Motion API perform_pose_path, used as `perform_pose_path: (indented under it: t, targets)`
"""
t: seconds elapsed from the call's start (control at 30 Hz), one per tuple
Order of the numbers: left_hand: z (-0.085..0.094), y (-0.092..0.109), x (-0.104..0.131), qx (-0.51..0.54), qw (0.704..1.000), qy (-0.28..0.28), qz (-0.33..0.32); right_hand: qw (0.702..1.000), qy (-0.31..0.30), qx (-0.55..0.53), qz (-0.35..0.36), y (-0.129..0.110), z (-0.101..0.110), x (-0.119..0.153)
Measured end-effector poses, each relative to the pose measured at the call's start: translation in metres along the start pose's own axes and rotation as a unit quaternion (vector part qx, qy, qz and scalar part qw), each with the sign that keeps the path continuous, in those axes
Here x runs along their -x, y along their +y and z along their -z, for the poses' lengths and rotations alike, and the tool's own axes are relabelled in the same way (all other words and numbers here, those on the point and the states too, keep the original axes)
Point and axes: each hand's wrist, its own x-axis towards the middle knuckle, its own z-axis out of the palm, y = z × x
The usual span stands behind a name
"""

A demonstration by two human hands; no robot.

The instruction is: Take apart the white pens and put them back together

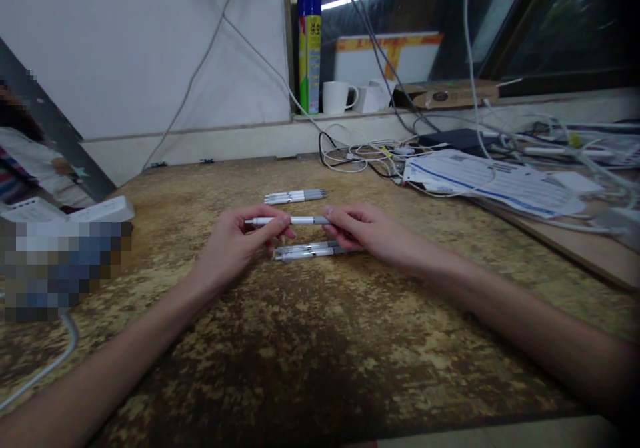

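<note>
Over the table, the left hand and right hand are pinching a pen near its ends, both grips closed; light, matched pressure should be keeping it level.

Worn wooden tabletop, farther pens, nearer pens, tangled cables, brown board

One white pen in left hand and right hand

The left hand grips its left part, the right hand its gray right end. Beyond it, far pens lie on the worn table; on the near side lie near pens, partly hidden by the right hand. At far right spread cables and papers; a spray can stands left of a mug.
</note>
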Motion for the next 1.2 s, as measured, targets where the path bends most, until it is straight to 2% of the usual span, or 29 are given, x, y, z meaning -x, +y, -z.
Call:
perform_pose_path:
  t: [0.17,0.3,0.53,0.63,0.73,0.8,0.87,0.97,1.07,1.2]
  targets:
    - [0.0,-0.004,-0.004,0.041,0.999,-0.025,-0.004,0.999,-0.01,-0.039,-0.01,-0.001,-0.001,0.001]
    - [-0.001,-0.005,-0.005,0.046,0.999,-0.001,-0.004,0.996,-0.005,-0.086,0.002,-0.004,-0.004,-0.001]
    - [0.001,-0.002,-0.004,0.028,0.999,0.032,-0.01,0.993,-0.035,-0.11,0.008,-0.005,-0.004,-0.001]
    - [0.0,0.0,-0.006,0.042,0.997,0.07,-0.018,0.994,-0.073,-0.079,0.026,-0.006,-0.004,0.001]
    - [-0.003,0.0,-0.007,0.094,0.993,0.06,-0.04,0.991,-0.112,0.007,0.069,-0.007,-0.004,0.002]
    - [-0.004,0.0,-0.007,0.108,0.992,0.025,-0.052,0.991,-0.088,0.043,0.087,-0.007,-0.005,0.002]
    - [-0.005,0.003,-0.005,0.083,0.995,-0.012,-0.059,0.994,-0.031,0.051,0.087,-0.007,-0.007,0.002]
    - [-0.006,0.011,0.001,0.017,0.997,-0.057,-0.052,0.994,0.044,0.006,0.1,-0.009,-0.012,0.001]
    - [-0.012,0.021,0.003,-0.013,0.995,-0.084,-0.043,0.986,0.068,-0.073,0.133,-0.013,-0.018,-0.001]
    - [-0.021,0.03,-0.003,-0.055,0.993,-0.078,-0.068,0.98,0.087,-0.114,0.136,-0.015,-0.023,-0.004]
